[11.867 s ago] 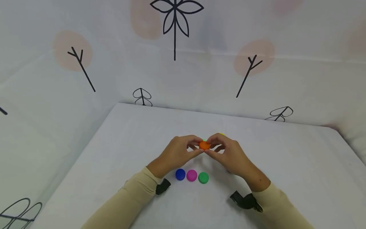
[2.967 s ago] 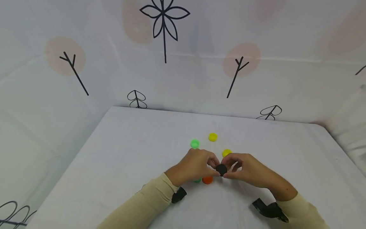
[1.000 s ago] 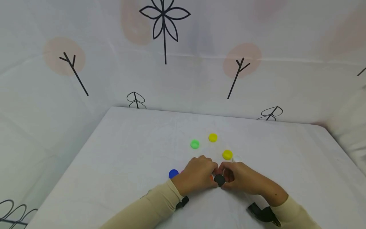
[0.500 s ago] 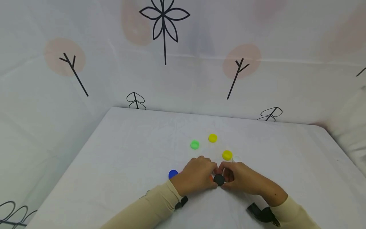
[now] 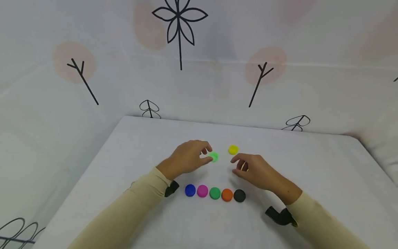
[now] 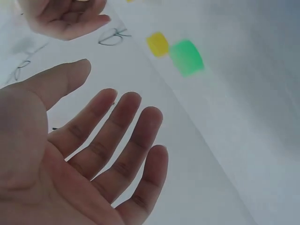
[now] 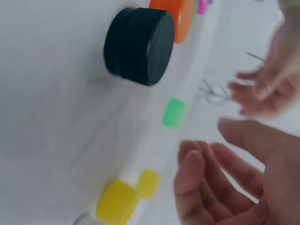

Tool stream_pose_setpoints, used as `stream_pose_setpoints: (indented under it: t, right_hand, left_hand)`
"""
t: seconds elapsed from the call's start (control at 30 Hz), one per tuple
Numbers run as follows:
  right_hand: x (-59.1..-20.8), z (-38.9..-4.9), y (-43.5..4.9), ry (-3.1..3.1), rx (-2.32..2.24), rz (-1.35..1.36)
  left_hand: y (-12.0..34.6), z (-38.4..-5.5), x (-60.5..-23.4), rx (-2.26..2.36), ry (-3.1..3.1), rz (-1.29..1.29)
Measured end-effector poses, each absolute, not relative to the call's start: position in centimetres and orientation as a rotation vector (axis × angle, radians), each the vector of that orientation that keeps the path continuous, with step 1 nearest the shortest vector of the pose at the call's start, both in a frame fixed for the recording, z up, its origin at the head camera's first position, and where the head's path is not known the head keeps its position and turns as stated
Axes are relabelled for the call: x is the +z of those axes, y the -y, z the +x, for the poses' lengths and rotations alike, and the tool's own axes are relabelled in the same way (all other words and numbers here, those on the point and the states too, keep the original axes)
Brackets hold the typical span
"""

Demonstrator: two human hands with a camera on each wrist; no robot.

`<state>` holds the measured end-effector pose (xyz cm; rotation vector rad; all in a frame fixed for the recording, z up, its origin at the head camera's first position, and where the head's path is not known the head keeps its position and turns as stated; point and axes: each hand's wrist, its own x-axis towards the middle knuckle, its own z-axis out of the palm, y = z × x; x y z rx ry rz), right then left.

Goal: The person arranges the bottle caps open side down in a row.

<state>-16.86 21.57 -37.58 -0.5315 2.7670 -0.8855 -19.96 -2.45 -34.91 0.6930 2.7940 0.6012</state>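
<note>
- Head view: left hand (image 5: pixel 188 157), raised over the table, thumb and fingers apart; the left wrist view shows all the fingers spread, slightly bent.
- Right hand (image 5: pixel 256 171), also raised: fingers loosely bent, thumb held away from the fingertips.
- Light-green bottle cap (image 5: pixel 214 157), at the left fingertips as seen from the head; the left wrist view shows it apart from them.
- Larger yellow bottle cap (image 7: pixel 117 202), mostly hidden behind the right fingers from the head; the right wrist view shows it clear of them.
- Smaller yellow bottle cap (image 5: pixel 233 149), beyond the right fingertips, farther out than the light-green one.
- Row of five caps, on the wearer's side of both hands and largely between them, each just beside the next. From the left hand's side: blue cap (image 5: pixel 190 190), magenta cap (image 5: pixel 202 191), dark-green cap (image 5: pixel 215 193), orange cap (image 5: pixel 227 195), black screw cap (image 5: pixel 239 195). The black one has a ribbed side wall, visible in the right wrist view.
- Black wrist fittings (image 5: pixel 281 217), one beneath each wrist, at the cuffs of the beige sleeves (image 5: pixel 124 200).
- White-covered table (image 5: pixel 202 224), beneath both hands.
- White backdrop (image 5: pixel 211 90), beyond both hands, bearing black plant drawings and peach-coloured spots.
</note>
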Motion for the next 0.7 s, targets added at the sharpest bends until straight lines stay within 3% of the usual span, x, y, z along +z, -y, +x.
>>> stream_pose_setpoints:
  t: [0.3, 0.7]
  right_hand:
    - [-37.9, -20.4, -19.1, -2.658, -0.935, -0.413]
    - [-38.6, -23.0, -17.5, -2.600, -0.806, -0.375]
  left_hand:
    - [2.8, -23.1, -35.7, 0.442, -2.778, 0.693]
    - [1.7, -24.1, -37.5, 0.319, -2.740, 0.711]
